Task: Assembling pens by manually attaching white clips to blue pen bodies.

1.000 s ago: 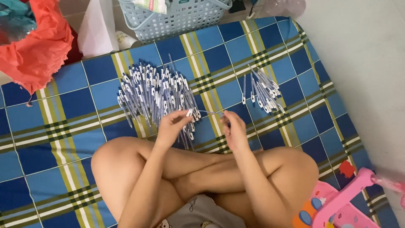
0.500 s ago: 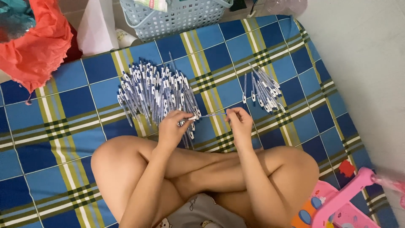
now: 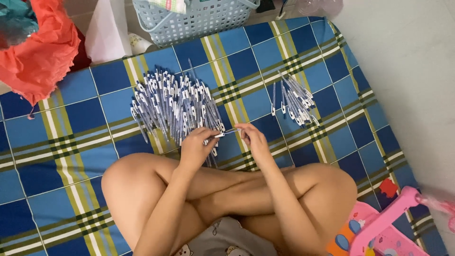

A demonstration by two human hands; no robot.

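Observation:
I sit cross-legged on a blue, green and white checked mat [image 3: 71,142]. A big heap of blue-and-white pens [image 3: 173,106] lies in front of my left knee. A smaller pile of pens [image 3: 294,99] lies to the right. My left hand [image 3: 196,148] and my right hand [image 3: 251,137] are close together above the mat, both pinching one pen [image 3: 222,135] held level between them.
A light blue plastic basket [image 3: 199,21] stands at the mat's far edge. Orange-red cloth [image 3: 40,52] lies at the far left, a white bag [image 3: 108,31] next to it. A pink toy [image 3: 388,223] sits by my right knee. Pale floor tiles [image 3: 412,71] lie to the right.
My hands have drawn closer together, and the pen between them looks shorter. The two piles have not moved.

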